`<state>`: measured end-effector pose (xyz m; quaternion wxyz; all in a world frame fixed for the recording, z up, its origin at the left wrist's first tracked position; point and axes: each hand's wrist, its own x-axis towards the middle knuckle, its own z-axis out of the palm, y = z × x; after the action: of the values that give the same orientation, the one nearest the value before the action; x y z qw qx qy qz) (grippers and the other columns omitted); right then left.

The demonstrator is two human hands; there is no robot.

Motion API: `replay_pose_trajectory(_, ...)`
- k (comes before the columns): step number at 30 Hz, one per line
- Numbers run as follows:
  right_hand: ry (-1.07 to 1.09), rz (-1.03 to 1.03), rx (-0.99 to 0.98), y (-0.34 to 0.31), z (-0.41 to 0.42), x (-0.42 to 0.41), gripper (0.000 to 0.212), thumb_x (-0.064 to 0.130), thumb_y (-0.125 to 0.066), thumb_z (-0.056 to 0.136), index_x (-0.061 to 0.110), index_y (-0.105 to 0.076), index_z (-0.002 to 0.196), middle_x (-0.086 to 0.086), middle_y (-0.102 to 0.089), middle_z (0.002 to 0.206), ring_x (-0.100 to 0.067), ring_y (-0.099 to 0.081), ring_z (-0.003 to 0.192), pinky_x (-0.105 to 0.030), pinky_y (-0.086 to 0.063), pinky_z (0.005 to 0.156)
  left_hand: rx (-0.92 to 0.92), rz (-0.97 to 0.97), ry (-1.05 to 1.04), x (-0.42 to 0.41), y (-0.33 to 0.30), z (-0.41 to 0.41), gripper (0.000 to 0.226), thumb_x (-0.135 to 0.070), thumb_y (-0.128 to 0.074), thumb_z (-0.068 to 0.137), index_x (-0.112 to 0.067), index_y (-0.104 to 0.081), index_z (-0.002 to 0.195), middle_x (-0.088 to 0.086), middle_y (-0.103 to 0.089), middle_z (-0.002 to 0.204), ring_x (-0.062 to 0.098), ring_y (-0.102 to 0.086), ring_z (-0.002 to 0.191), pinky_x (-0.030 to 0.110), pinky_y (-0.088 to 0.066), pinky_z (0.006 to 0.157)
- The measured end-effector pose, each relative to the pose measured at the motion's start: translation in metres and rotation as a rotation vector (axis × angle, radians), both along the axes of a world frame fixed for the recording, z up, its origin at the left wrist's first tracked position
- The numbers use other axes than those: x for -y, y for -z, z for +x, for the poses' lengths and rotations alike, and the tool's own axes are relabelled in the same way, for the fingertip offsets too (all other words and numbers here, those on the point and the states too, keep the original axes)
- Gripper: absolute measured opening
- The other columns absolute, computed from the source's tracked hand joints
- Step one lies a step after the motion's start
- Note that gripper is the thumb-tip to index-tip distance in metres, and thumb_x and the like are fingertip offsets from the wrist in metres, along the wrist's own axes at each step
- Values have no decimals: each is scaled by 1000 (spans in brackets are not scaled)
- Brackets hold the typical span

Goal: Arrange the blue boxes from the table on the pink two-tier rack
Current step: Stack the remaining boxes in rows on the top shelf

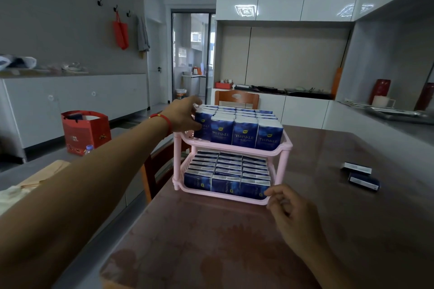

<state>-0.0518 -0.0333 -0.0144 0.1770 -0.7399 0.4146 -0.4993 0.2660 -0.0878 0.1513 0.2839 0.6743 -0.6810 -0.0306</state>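
Stretching in from the lower left, the person's left arm reaches far across the desk (211, 241), a red bracelet (162, 118) round the wrist. At its end, the left hand (184, 115) curls its fingers and thumb round the leftmost blue box (202, 124) on the top tier of the pink rack (285, 148), at that tier's left edge. Beside that box, more blue boxes stand upright in tight rows, filling the upper tier. Below, the lower tier is packed with boxes too, also in rows. The rack stands on the desk near its far left edge, with a wooden chair (236, 98) behind it. At the rack's front right corner, the right hand (291, 213) has loosely curled fingers whose tips touch the lower tier's rim and the box there; whether it actually grips, I cannot tell. Further right, two loose blue boxes (360, 175) lie flat on the desk, well apart from the rack.
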Motion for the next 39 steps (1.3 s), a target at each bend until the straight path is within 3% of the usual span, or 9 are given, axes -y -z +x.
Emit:
replay_pose_trajectory(8,22,24,-19,-1,-1,0,28,5,-64,89,33,-67,86,14,-69,74,-14,-63,57,-26,-50,56,-35,-54,-33,-15,-4,-3,77,-7,-78,82,-17,-38,147,15,-53,139,32,-56,124,43,-53,101)
replay_pose_trajectory(12,144,25,22,-4,-3,0,25,8,-66,88,33,-65,88,12,-70,77,-10,-67,67,-35,-57,64,60,-602,-134,-53,12,-30,50,-3,-65,87,-14,-50,133,12,-54,130,26,-54,117,41,-52,99)
replay_pose_trajectory(15,262,74,65,-13,-7,1,14,17,-64,92,30,-61,94,10,-69,87,0,-62,72,-22,-51,59,40,-879,3,-92,44,-95,32,-5,-55,82,-9,-59,113,9,-57,112,19,-51,104,28,-43,88)
replay_pose_trajectory(21,376,395,244,-28,-51,45,30,25,-70,85,17,-60,112,-2,-65,105,-19,-60,90,-30,-49,74,-41,-512,471,-86,120,-234,34,-12,-58,73,-13,-62,106,5,-57,107,23,-52,102,37,-47,83)
replay_pose_trajectory(24,533,329,89,-29,-101,89,34,40,-67,76,14,-64,97,-10,-68,99,-28,-63,87,-36,-51,78,-32,-313,495,-55,140,-279,46,-27,-40,69,-11,-62,107,7,-58,105,26,-53,100,42,-48,82)
replay_pose_trajectory(30,678,286,-264,1,-200,162,75,40,-75,82,11,-42,142,-22,-42,139,-44,-43,130,-49,-42,101,-74,-203,402,-12,177,-293,45,-5,-61,72,-10,-57,117,9,-53,117,25,-48,111,30,-42,95)
replay_pose_trajectory(34,565,363,-394,11,-213,212,104,68,-69,76,32,-16,157,-9,-20,163,-37,-9,152,-55,-24,116,-82,-220,410,-6,180,-292,48,-8,-60,73,-13,-55,121,5,-51,120,20,-44,114,25,-38,95)
replay_pose_trajectory(36,569,376,-475,18,-212,232,98,86,-58,68,44,-25,150,-8,-31,158,-37,-33,144,-56,-36,112,-72,-231,431,-6,182,-291,50,-9,-61,75,-14,-54,124,2,-49,123,17,-42,116,21,-36,94)
replay_pose_trajectory(39,551,311,-509,18,-211,238,62,67,-59,76,42,-47,132,-6,-55,138,-31,-57,120,-51,-51,97,-65,-242,436,-5,183,-290,51,-10,-62,75,-15,-54,124,1,-49,123,16,-42,115,20,-34,92)
